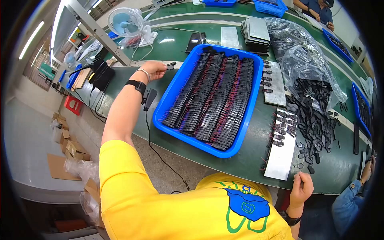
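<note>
My left hand (pixel 154 71) is closed in a pinch on a small black plastic part (pixel 171 65), held beyond the upper left rim of a blue tray (pixel 158 115). Packed rows of similar black parts (pixel 208 96) with thin red wires fill that tray. At the table's near edge, my right hand (pixel 302 189) is curled, its fingers pressed together; what they hold, if anything, is too small to make out. Just beyond it lie loose flat black pieces (pixel 316 128), and a white plate (pixel 279 162) carries several black parts with red wires.
A clear plastic bag (pixel 298 52) spills black pieces onto the green table (pixel 248 168). Metal plates (pixel 256 30) are stacked behind the tray, near a dark phone (pixel 195 42) and a fan (pixel 125 23). At the right edge shows another person's sleeve (pixel 346 206). Cardboard boxes (pixel 76 148) lie on the floor.
</note>
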### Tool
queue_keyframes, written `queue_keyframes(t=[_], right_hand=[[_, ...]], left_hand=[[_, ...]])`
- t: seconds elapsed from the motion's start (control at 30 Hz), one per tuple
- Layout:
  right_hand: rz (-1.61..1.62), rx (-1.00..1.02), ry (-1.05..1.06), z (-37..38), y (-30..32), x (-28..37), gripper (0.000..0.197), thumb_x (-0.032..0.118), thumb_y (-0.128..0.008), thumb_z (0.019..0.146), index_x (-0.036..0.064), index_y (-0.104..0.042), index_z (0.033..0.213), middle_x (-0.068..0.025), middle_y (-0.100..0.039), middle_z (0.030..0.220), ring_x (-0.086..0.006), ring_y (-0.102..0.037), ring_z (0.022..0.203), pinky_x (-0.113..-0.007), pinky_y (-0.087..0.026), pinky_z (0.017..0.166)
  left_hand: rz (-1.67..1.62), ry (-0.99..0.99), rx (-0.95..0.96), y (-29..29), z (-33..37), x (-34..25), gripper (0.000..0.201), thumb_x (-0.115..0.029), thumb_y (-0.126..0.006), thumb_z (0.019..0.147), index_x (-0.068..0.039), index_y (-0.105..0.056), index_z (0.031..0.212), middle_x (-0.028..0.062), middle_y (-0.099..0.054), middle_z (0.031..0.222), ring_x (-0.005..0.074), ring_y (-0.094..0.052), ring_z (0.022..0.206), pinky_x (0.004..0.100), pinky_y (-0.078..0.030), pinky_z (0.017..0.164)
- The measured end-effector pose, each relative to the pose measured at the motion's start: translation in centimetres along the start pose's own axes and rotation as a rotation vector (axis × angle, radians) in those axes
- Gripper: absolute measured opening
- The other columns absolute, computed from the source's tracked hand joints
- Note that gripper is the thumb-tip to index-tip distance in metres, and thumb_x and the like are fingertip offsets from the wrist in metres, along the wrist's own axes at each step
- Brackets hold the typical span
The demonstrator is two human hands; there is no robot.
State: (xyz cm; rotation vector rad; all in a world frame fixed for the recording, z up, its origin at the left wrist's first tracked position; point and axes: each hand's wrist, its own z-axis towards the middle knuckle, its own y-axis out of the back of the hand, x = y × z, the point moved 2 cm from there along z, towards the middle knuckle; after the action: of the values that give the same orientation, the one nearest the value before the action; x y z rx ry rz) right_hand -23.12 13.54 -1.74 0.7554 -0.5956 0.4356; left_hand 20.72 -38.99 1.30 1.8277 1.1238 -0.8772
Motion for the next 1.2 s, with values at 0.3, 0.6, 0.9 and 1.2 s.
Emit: queue_keyframes(t=[0.3, 0.6, 0.9, 1.2], right_hand=[[-0.079, 0.03, 0.018, 0.2, 0.1, 0.6, 0.009, -0.011, -0.056, 0.082, -0.0042, -0.059, 0.088, -0.0105, -0.058, 0.071, -0.0182, -0.053, 0.06, -0.026, -0.042, 0.057], [-0.105, 0.005, 0.099, 0.7, 0.4, 1.0, 0.012, -0.009, -0.062, 0.078, -0.0015, -0.061, 0.088, -0.011, -0.06, 0.069, -0.0228, -0.056, 0.059, -0.029, -0.043, 0.056], [0.007, 0.175, 0.039, 6.2, 0.1, 0.9, 0.013, -0.003, -0.069, 0.075, 0.0002, -0.065, 0.086, -0.0113, -0.062, 0.073, -0.0235, -0.057, 0.059, -0.031, -0.046, 0.056], [-0.163, 0.394, 0.143, 9.9, -4.1, 1.1, 0.014, 0.01, -0.071, 0.076, 0.0054, -0.065, 0.088, -0.0077, -0.059, 0.082, -0.0279, -0.061, 0.072, -0.037, -0.048, 0.062]], left_hand=[[0.164, 0.02, -0.089, 0.5, -0.3, -0.1, 0.021, -0.016, -0.069, 0.085, -0.002, -0.062, 0.099, 0.0087, -0.067, 0.082, 0.0157, -0.064, 0.066, 0.0266, -0.055, 0.059], [0.137, -0.344, 0.068, -4.3, -10.5, -3.4, 0.027, -0.018, -0.06, 0.091, -0.003, -0.06, 0.113, 0.0072, -0.066, 0.094, 0.0125, -0.062, 0.076, 0.0251, -0.051, 0.067], [0.578, -0.764, 1.327, -21.4, -31.1, 0.2, 0.032, -0.019, -0.077, 0.078, -0.001, -0.067, 0.101, 0.013, -0.068, 0.094, 0.0274, -0.065, 0.08, 0.0351, -0.051, 0.068], [0.312, -0.988, 0.99, -29.8, -29.5, 6.1, 0.012, -0.006, -0.07, 0.08, -0.001, -0.067, 0.09, 0.0101, -0.068, 0.082, 0.0255, -0.064, 0.071, 0.0335, -0.05, 0.063]])
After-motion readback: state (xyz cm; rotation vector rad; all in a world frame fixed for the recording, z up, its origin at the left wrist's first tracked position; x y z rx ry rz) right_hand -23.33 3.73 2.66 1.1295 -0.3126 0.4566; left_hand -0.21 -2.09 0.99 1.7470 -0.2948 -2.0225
